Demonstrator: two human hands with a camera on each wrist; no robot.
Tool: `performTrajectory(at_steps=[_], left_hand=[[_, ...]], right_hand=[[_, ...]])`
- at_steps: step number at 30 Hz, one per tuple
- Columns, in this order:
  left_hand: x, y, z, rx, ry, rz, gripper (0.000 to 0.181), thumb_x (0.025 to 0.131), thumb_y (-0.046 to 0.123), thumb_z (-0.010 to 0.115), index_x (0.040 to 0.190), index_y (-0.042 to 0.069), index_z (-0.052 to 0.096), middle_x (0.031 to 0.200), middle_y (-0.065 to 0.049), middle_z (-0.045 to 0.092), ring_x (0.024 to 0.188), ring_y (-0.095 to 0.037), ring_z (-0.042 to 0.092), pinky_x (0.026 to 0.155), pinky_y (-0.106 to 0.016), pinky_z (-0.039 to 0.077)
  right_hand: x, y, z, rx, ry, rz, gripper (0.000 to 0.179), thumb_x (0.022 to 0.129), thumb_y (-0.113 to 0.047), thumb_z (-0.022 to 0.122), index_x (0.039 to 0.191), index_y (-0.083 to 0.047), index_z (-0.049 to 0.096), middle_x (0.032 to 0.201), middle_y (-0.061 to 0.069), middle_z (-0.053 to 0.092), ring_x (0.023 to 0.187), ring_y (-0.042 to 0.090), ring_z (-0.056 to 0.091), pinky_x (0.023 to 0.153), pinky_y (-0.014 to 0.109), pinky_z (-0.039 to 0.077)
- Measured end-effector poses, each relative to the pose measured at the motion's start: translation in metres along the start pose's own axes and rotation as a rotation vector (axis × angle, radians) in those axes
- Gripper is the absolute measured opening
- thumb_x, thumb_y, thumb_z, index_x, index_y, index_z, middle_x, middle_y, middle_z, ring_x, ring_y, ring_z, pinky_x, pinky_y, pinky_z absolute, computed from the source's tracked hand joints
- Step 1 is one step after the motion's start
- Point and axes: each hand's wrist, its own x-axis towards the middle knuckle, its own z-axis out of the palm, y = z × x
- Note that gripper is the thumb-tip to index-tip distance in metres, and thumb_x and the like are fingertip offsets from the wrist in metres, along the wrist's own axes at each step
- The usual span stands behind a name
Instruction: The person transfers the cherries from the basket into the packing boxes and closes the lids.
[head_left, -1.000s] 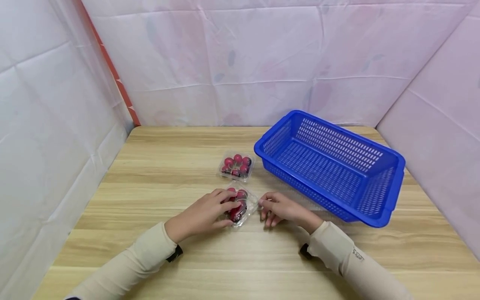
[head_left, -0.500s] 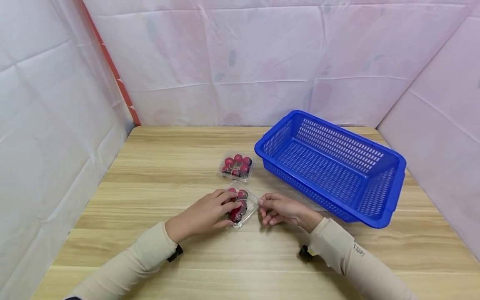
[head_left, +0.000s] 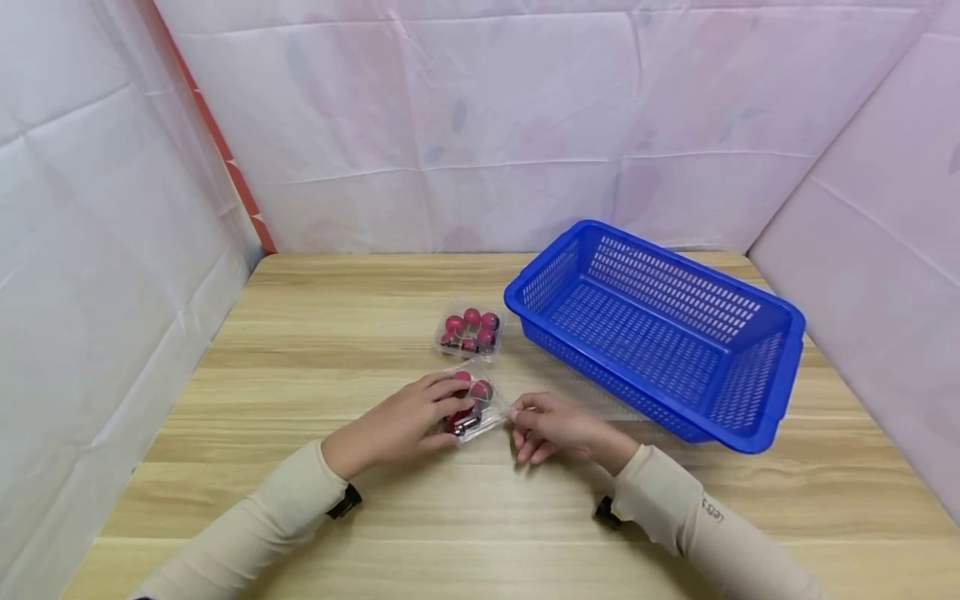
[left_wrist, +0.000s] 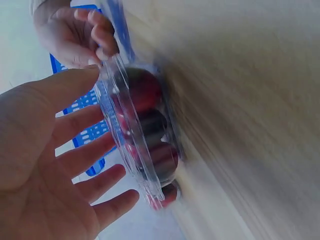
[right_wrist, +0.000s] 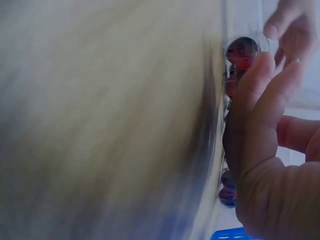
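Note:
A clear plastic clamshell box (head_left: pixel 493 414) of dark red cherries (head_left: pixel 481 390) lies on the wooden table in the head view. Over its left side spreads my left hand (head_left: pixel 405 421), fingertips resting on the lid with the fingers fairly straight. The left wrist view shows the box's rim (left_wrist: pixel 137 130) side-on, with the cherries beneath it. At the right corner of the box, my right hand (head_left: pixel 558 429) pinches the plastic edge between thumb and index finger, its other fingers loosely curled. Part of the box is hidden under the left fingers.
Just behind stands a second clear box (head_left: pixel 500 327) of cherries. A large blue perforated basket (head_left: pixel 645 354) sits at the right rear, slanted. Pale cloth walls (head_left: pixel 450 100) enclose the wooden table (head_left: pixel 300 333) at the back and both sides.
The near box has turned a little and shifted slightly left, its right corner coming nearer. My right hand has followed it slightly left. The basket and the second box stay put.

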Motion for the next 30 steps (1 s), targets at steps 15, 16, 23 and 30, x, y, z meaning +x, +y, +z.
performTrajectory(at_steps=[15,16,23,30], left_hand=[[-0.019,-0.011,-0.013,-0.290,0.166,-0.426,0.031,0.095,0.019,0.061,0.119,0.000,0.061,0.114,-0.012,0.063,0.104,-0.026,0.061,0.090,-0.043,0.053],[-0.021,-0.013,-0.012,-0.325,0.158,-0.465,0.027,0.094,0.019,0.061,0.114,0.000,0.063,0.106,-0.010,0.065,0.096,-0.023,0.062,0.085,-0.040,0.055],[-0.030,-0.028,-0.003,-0.824,-0.062,-0.616,0.023,0.097,0.017,0.055,0.102,-0.004,0.064,0.085,-0.009,0.066,0.073,-0.018,0.064,0.064,-0.031,0.058],[-0.029,-0.028,0.006,-1.205,-0.180,-0.596,0.028,0.098,0.009,0.052,0.105,-0.017,0.061,0.088,-0.015,0.069,0.074,-0.016,0.069,0.071,-0.031,0.061]], right_hand=[[-0.022,-0.023,0.005,-0.679,0.104,-0.443,0.022,0.100,-0.015,0.051,0.103,-0.001,0.068,0.079,0.007,0.067,0.066,0.012,0.062,0.059,0.027,0.057],[-0.023,-0.024,0.006,-0.740,0.145,-0.493,0.021,0.099,-0.014,0.052,0.103,-0.001,0.068,0.083,0.006,0.068,0.071,0.012,0.063,0.062,0.024,0.056],[-0.026,-0.028,0.019,-1.062,0.265,-0.628,0.033,0.094,-0.017,0.061,0.122,0.001,0.062,0.127,0.017,0.058,0.118,0.031,0.054,0.100,0.046,0.048],[-0.025,-0.022,0.027,-1.107,0.151,-0.579,0.054,0.094,-0.023,0.061,0.139,0.003,0.045,0.151,0.021,0.033,0.137,0.039,0.033,0.114,0.050,0.029]])
